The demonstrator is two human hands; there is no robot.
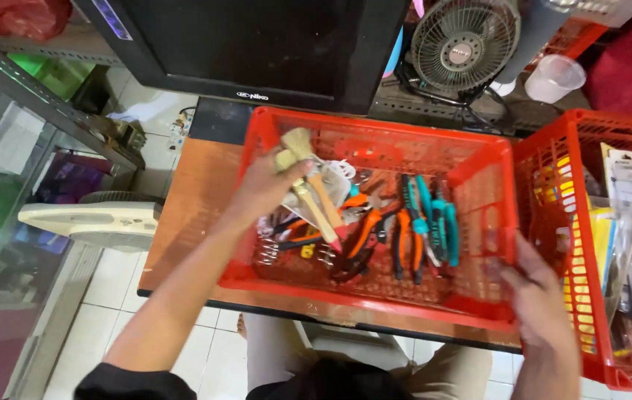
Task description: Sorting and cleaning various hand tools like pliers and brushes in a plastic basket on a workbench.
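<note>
The left hand [265, 184] grasps two paintbrushes [308, 185] over the red basket [375, 133] of pliers [405, 230]; the right hand [538, 296] grips its rim.

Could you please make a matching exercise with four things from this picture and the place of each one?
Things:
1. paintbrushes
2. pliers
3. small fan
4. right hand

Places:
A. behind the red basket, by the dark monitor
B. on the basket's right corner
C. lying on the basket's floor
D. in the left hand, over the basket

Pairs: 1-D, 2-C, 3-A, 4-B
</note>
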